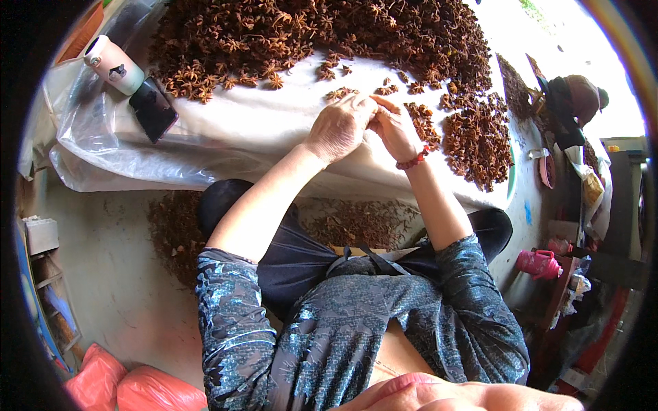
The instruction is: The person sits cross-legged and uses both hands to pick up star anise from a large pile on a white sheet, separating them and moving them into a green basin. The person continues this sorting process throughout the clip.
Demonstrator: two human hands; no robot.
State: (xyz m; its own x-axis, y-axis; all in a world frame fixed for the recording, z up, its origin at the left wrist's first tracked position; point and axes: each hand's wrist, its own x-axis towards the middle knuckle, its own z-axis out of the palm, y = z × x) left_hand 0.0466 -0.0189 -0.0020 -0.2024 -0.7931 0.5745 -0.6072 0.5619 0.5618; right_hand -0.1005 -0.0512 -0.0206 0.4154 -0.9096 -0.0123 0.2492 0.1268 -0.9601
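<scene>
Both of my hands meet above the front part of a table covered in white cloth [231, 118]. The fingers of my left hand [342, 123] touch those of my right hand [396, 126], which has a red bead bracelet [414, 158] at its wrist. Whatever may be between the fingertips is hidden. Beyond them lies a large heap of dried star anise [318, 25], with a few loose pieces [339, 93] just past my knuckles. A smaller pile of star anise [478, 144] spreads at the right, and some pieces [424, 123] lie beside my right hand.
At the left are a pink and mint tumbler [115, 67] and a dark smartphone [153, 109] on clear plastic sheeting. Brown plant debris [360, 221] covers floor below the table. Another person [570, 103] bends at the far right. A pink jug [537, 264] and red bags [154, 390] stand lower down.
</scene>
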